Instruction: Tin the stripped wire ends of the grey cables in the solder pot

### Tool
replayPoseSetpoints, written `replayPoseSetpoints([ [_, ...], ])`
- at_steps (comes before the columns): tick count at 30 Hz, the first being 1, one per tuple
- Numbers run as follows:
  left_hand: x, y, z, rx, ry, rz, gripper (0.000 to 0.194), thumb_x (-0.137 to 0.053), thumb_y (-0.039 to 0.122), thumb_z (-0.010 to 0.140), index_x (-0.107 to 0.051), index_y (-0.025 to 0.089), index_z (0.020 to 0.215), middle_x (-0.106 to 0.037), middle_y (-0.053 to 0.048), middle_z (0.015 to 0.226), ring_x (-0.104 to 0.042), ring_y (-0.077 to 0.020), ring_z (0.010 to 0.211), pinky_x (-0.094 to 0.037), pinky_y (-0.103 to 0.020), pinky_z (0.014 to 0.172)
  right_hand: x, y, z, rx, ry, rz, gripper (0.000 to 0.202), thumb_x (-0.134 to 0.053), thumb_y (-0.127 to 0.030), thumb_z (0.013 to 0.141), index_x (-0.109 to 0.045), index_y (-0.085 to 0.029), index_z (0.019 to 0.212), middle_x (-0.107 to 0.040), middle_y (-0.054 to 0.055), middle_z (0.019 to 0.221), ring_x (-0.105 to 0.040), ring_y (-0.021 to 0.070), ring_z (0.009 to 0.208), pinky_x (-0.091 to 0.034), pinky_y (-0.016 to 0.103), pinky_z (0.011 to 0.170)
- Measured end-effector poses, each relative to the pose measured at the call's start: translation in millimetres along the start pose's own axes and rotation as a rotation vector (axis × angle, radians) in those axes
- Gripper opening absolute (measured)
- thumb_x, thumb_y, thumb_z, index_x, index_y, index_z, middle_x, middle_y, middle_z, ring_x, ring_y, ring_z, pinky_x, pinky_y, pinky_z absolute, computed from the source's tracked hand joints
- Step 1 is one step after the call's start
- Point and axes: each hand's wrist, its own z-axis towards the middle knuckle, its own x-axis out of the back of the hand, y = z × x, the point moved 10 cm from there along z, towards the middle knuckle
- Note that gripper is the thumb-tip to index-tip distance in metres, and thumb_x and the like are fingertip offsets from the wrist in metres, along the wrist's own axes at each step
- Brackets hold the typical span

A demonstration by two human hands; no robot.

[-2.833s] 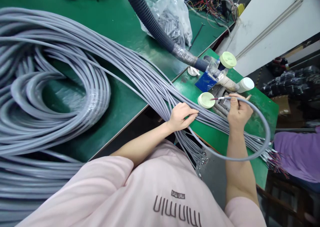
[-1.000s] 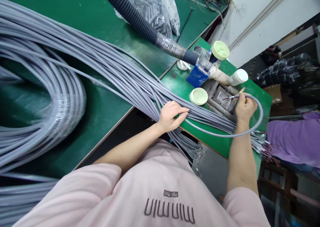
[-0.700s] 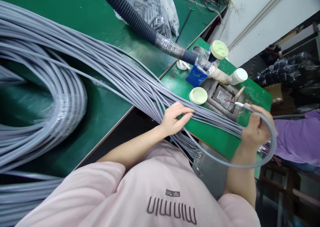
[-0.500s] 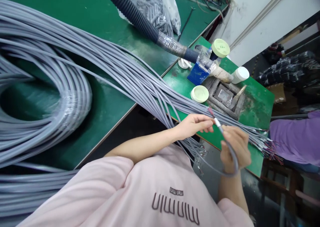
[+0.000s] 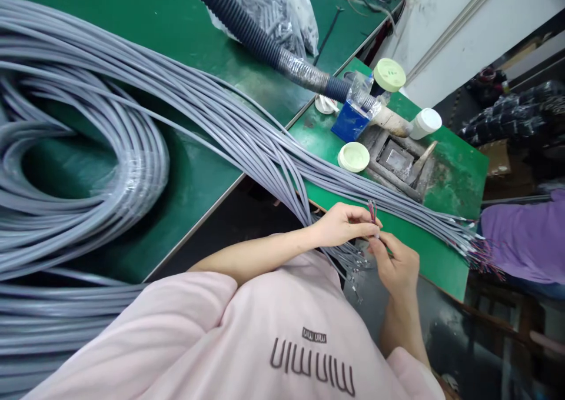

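Pinching thin, frayed reddish wires [image 5: 372, 212], the hands [image 5: 348, 223] [image 5: 395, 265] meet fingertip to fingertip.

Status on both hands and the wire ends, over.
Left hand pinching wire ends. Right hand at left's fingertips, grip unclear. Gray cable bundle across small green table, just beyond both hands.

The left hand [image 5: 346, 223] is pinching a cable's thin wires [image 5: 373, 210], the right hand [image 5: 395, 262] touching close below.
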Motion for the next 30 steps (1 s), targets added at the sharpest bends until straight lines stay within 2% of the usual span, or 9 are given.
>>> replayPoseSetpoints([
  [3, 9.1, -4, 1, 0.04, 0.036, -0.176, 0.036, -0.079, 0.04, 0.069, -0.07, 0.011, 0.088, -0.07, -0.005, 0.08, -0.065, -0.0136, 0.075, -0.051, -0.028, 0.076, -3, 2, 0, -0.035, 0.05, 0.02, 0.016, -0.058, -0.031, 0.09, -0.071, -0.022, 0.097, -0.074, 0.001, 0.08, -0.069, 0.0156, 0.069, -0.049, 0.025, 0.065],
  [8, 28.9, 0, 0, 0.011, 0.189, -0.226, 0.033, -0.082, 0.038, 0.065, -0.069, 0.011, 0.079, -0.069, -0.003, 0.073, -0.061, -0.0091, 0.067, -0.047, -0.023, 0.068, -6, 2, 0, -0.044, 0.047, 0.023, 0.016, -0.06, -0.032, 0.089, -0.071, -0.022, 0.095, -0.074, 0.001, 0.078, -0.069, 0.0155, 0.068, -0.049, 0.025, 0.065],
  [18, 31.4, -1, 4, -0.02, 0.26, -0.23, 0.032, -0.082, 0.037, 0.064, -0.065, 0.01, 0.071, -0.065, -0.001, 0.067, -0.057, -0.0065, 0.061, -0.044, -0.021, 0.064, -19, 9, 0, -0.163, -0.04, 0.211, 0.017, -0.055, -0.03, 0.092, -0.07, -0.022, 0.095, -0.066, -0.005, 0.063, -0.061, 0.0099, 0.055, -0.046, 0.022, 0.056],
  [30, 38.0, -5, 1, -0.02, 0.29, -0.206, 0.029, -0.08, 0.035, 0.068, -0.066, 0.011, 0.075, -0.066, 0.0, 0.067, -0.057, -0.0068, 0.062, -0.043, -0.022, 0.065, -17, 20, -3, -0.244, 0.069, 0.339, 0.013, -0.06, -0.03, 0.089, -0.071, -0.021, 0.09, -0.063, -0.004, 0.061, -0.057, 0.0104, 0.054, -0.046, 0.024, 0.056],
])
